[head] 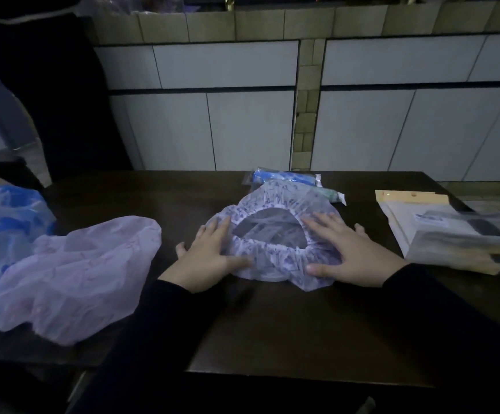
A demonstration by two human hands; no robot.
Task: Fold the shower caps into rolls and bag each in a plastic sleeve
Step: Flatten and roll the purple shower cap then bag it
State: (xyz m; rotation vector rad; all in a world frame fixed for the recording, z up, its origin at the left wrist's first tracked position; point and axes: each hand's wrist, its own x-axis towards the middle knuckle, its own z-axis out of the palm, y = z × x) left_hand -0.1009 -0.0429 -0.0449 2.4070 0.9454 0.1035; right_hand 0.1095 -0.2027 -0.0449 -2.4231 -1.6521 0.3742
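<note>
the patterned shower cap lies opening-up on the dark table, and everything else is placed from it. the left hand and right hand press its two sides, fingers straight and flat, gripping nothing. to flatten well, i'd push air out from the elastic ring outward before folding, keeping the edges even. left of it lie two loose caps, a pink cap and a blue cap. just behind it sit two bagged rolls. to its right is one pack of sleeves.
</note>
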